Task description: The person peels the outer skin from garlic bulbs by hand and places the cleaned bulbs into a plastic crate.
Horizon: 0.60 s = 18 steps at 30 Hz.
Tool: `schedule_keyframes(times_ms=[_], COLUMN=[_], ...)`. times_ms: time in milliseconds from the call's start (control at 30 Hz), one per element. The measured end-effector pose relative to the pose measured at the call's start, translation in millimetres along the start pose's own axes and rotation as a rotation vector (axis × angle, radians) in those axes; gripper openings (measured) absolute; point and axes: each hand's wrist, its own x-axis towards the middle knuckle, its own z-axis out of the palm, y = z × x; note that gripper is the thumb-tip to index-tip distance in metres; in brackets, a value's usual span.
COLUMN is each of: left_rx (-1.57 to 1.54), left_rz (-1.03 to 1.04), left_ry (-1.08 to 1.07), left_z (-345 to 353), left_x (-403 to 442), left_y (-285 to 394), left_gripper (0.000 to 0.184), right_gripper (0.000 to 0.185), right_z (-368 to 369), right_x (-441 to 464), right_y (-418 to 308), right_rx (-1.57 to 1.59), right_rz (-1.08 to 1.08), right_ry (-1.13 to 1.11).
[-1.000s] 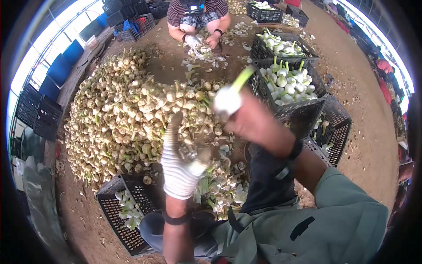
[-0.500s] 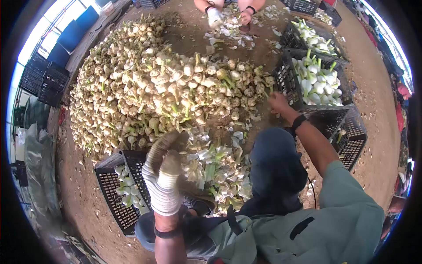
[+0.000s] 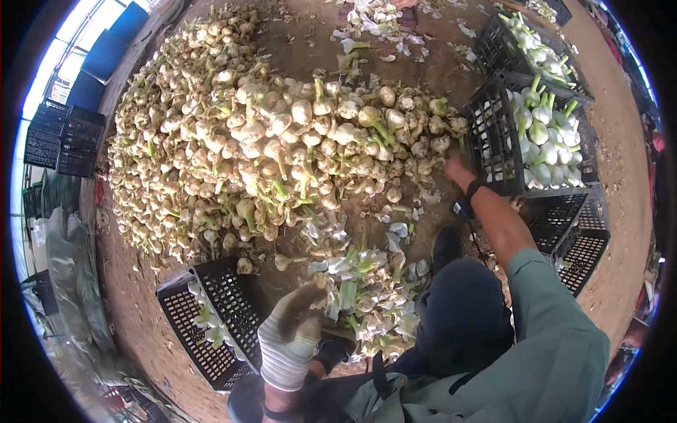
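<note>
My left hand (image 3: 290, 337), in a striped white glove with soiled fingers, hovers above my left knee. Its thumb and fingers are apart with nothing visible between them. A black crate (image 3: 224, 296) stands left of it, and a pile of garlic skins and leaf scraps (image 3: 360, 292) lies to its right. My bare right hand (image 3: 458, 171) reaches to the right end of a big heap of garlic bulbs (image 3: 282, 137), beside a black crate (image 3: 493, 134) of cleaned white garlic (image 3: 546, 141). Its fingers are blurred; a green bit shows just beyond them, and I cannot tell whether they hold it.
Another crate of cleaned garlic (image 3: 532, 46) stands farther back on the right. A tilted black crate (image 3: 575, 225) lies near my right arm. Stacked black crates (image 3: 67, 137) stand at the far left. Another person's hand (image 3: 403, 3) shows at the top edge.
The view has shifted, so much of the scene sits lower in the frame. My left hand has come down and away from the heap's edge. My right hand stays by the heap's right end.
</note>
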Motion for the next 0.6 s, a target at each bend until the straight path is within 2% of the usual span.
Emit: schedule_keyframes(times_ms=[67,100,167,200,267,300,367,400,467,500,533,567,600], left_rx=[-0.017,-0.029,-0.015,-0.022,0.221,0.140,0.105,0.077,-0.084,-0.168,-0.169,-0.233,-0.296], left_rz=[0.014,0.033,0.064,0.080,0.163,0.220,0.280,0.321,0.398,0.406,0.412,0.400,0.388], left_ry=[0.025,0.015,-0.005,-0.001,-0.058,-0.076,-0.054,-0.042,-0.041,-0.076,-0.095,-0.153,-0.215], left_z=[7,9,13,14,16,17,25,30,35,38,37,37,38], left_x=[1,0,-5,-6,-9,-10,-9,-7,4,7,10,8,6], left_y=[5,7,16,20,23,15,12,11,-1,3,4,11,16], left_gripper=[0.046,0.045,0.042,0.042,0.042,0.044,0.047,0.050,0.061,0.071,0.078,0.081,0.083], right_gripper=[0.031,0.031,0.032,0.032,0.033,0.033,0.028,0.028,0.022,0.022,0.020,0.018,0.018], right_z=[13,8,-31,-47,-78,-95,-128,-145,-173,-183,-192,-199,-205], right_x=[-5,-12,-66,-93,-147,-171,-221,-256,-330,-358,-384,-409,-435], right_y=[15,17,11,6,-6,-14,-33,-45,-70,-80,-89,-97,-104], right_rx=[0.076,0.076,0.309,0.307,0.358,0.351,0.071,0.064,0.274,0.264,0.244,0.223,0.214], right_rz=[-0.285,-0.297,-0.372,-0.386,-0.551,-0.573,-0.891,-0.920,-1.040,-1.070,-1.217,-1.364,-1.391], right_ry=[0.277,0.283,-0.016,-0.005,-0.045,-0.036,0.122,0.130,-0.091,-0.094,-0.099,-0.100,-0.098])
